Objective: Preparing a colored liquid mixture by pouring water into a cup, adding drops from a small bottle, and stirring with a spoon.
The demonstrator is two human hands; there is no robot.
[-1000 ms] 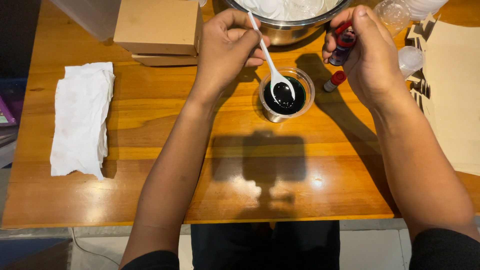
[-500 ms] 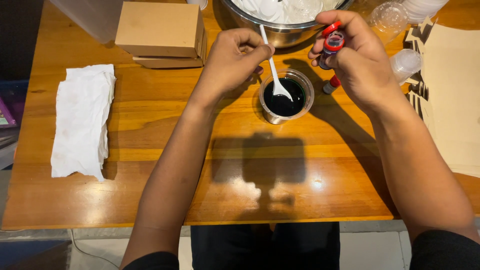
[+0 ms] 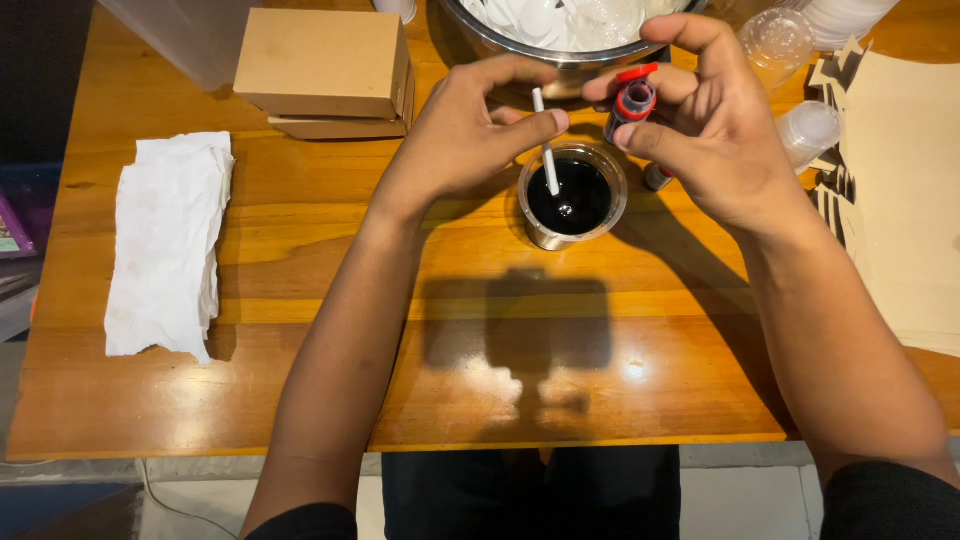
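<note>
In the upper centre of the frame, the left hand (image 3: 455, 140) is pinching a white spoon (image 3: 546, 150) standing in a cup of dark liquid (image 3: 572, 196); the right hand (image 3: 715, 125) is gripping a small red-capped bottle (image 3: 631, 103).

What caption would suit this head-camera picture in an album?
Left hand holds a white spoon in a cup of dark liquid while the right hand holds a small red-capped bottle beside it.

We have one view only, from the camera on our head, looking steeply down and forward over the glossy orange-brown wooden table (image 3: 300, 330). It sits close: our forearms fill the middle, and the table's near edge crosses low.
</note>
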